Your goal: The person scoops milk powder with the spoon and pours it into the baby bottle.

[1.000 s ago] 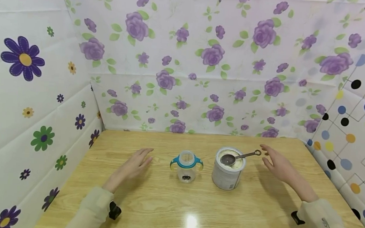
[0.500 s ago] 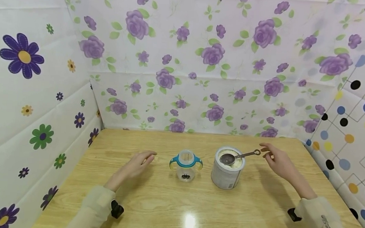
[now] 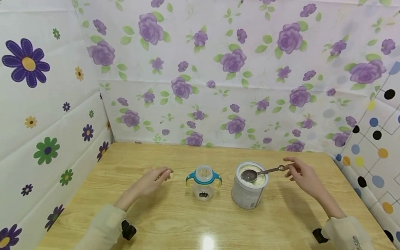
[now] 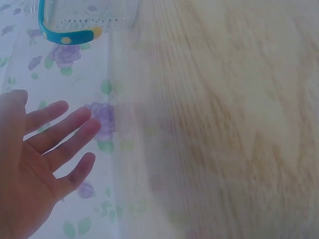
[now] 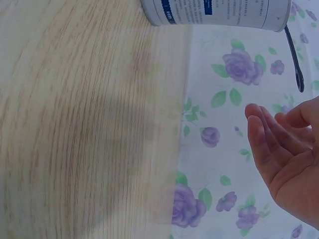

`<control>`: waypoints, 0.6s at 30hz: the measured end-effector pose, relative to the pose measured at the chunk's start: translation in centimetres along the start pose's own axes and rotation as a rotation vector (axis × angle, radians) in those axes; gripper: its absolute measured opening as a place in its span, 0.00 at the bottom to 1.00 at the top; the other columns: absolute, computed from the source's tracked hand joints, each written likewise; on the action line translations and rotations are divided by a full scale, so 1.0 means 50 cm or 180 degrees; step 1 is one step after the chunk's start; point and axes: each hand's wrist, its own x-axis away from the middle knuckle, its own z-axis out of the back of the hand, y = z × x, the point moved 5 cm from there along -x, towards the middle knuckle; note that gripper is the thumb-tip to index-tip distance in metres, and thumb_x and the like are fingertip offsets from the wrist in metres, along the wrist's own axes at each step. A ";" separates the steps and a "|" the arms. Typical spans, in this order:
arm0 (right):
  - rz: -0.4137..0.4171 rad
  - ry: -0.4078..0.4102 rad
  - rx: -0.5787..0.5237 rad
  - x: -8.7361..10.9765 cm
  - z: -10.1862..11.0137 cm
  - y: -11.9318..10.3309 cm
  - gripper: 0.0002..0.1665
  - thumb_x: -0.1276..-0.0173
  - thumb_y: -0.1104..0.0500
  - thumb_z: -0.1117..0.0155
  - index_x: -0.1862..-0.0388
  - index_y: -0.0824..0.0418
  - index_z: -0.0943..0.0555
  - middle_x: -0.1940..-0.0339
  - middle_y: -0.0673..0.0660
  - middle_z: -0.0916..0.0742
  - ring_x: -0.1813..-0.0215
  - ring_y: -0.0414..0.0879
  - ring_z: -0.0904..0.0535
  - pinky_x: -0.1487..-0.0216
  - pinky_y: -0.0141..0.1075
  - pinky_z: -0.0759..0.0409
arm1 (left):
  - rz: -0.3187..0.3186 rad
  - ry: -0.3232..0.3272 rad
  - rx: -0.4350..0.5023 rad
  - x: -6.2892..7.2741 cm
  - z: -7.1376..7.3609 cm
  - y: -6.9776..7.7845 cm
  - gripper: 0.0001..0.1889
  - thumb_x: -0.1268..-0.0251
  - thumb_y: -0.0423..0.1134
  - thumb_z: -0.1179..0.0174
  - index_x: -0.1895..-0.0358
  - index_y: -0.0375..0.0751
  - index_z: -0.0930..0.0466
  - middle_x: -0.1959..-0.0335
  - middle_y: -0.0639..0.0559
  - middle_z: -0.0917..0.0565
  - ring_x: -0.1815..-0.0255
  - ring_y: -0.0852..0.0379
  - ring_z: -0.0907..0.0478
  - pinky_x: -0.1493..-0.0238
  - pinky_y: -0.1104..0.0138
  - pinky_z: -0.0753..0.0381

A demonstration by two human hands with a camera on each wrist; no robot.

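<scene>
Between my hands, a clear baby bottle (image 3: 203, 191) with a blue collar and two side handles stands upright on the table. Right of it is a round milk powder tin (image 3: 245, 196), uncapped, showing pale powder. Across its mouth lies a dark spoon (image 3: 249, 176), its ringed handle pointing right. My left hand (image 3: 152, 181) hovers left of the bottle, fingers loosely bent and holding nothing. Close to the spoon's handle end is my right hand (image 3: 303, 177), fingers loosely curved; in the right wrist view a gap separates it from the handle (image 5: 298, 74).
The wooden table (image 3: 166, 222) ends at a back wall of purple-flowered cloth (image 3: 208, 102). Patterned cloths also hang at left and right. Each wrist carries a small black device, such as the left one (image 3: 128, 230).
My right hand has drawn slightly left to the spoon handle's end, its fingers bending more. My left hand has shifted a little toward the bottle. Bottle, tin and spoon stay put.
</scene>
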 end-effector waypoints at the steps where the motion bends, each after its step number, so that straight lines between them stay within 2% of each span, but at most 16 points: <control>1: -0.0023 -0.0014 -0.0049 0.000 0.000 0.000 0.20 0.20 0.59 0.56 0.34 0.61 0.30 0.57 0.65 0.14 0.68 0.33 0.18 0.69 0.33 0.16 | -0.0004 -0.0010 0.0027 -0.001 0.000 0.001 0.26 0.19 0.51 0.64 0.39 0.35 0.25 0.52 0.38 0.16 0.51 0.47 0.18 0.50 0.54 0.18; 6: -0.0088 -0.0089 -0.0351 0.001 -0.001 -0.007 0.22 0.19 0.54 0.59 0.34 0.62 0.30 0.56 0.67 0.15 0.66 0.40 0.16 0.67 0.36 0.15 | -0.0084 -0.0021 0.0142 -0.002 -0.003 0.009 0.24 0.19 0.49 0.64 0.41 0.37 0.24 0.55 0.38 0.15 0.54 0.48 0.18 0.56 0.60 0.16; 11: -0.0093 -0.0101 -0.0655 0.004 -0.001 -0.015 0.23 0.18 0.53 0.61 0.36 0.66 0.29 0.57 0.66 0.16 0.65 0.49 0.15 0.67 0.38 0.15 | -0.0126 -0.0045 0.0192 -0.004 -0.006 0.019 0.23 0.19 0.48 0.64 0.41 0.38 0.23 0.56 0.39 0.15 0.55 0.50 0.17 0.56 0.60 0.17; 15: -0.0110 -0.0080 -0.0787 0.004 -0.001 -0.017 0.25 0.18 0.51 0.63 0.40 0.67 0.27 0.60 0.60 0.14 0.66 0.48 0.15 0.68 0.38 0.15 | -0.0186 -0.0083 0.0139 -0.007 -0.008 0.032 0.23 0.19 0.48 0.63 0.41 0.38 0.24 0.56 0.40 0.15 0.55 0.49 0.17 0.56 0.60 0.17; 18: -0.0108 -0.0109 -0.0817 0.003 -0.002 -0.017 0.26 0.18 0.50 0.64 0.42 0.67 0.25 0.61 0.59 0.14 0.66 0.48 0.15 0.68 0.39 0.15 | -0.0233 -0.0104 0.0092 -0.008 -0.009 0.039 0.22 0.20 0.48 0.61 0.41 0.39 0.23 0.56 0.40 0.15 0.55 0.47 0.17 0.56 0.59 0.17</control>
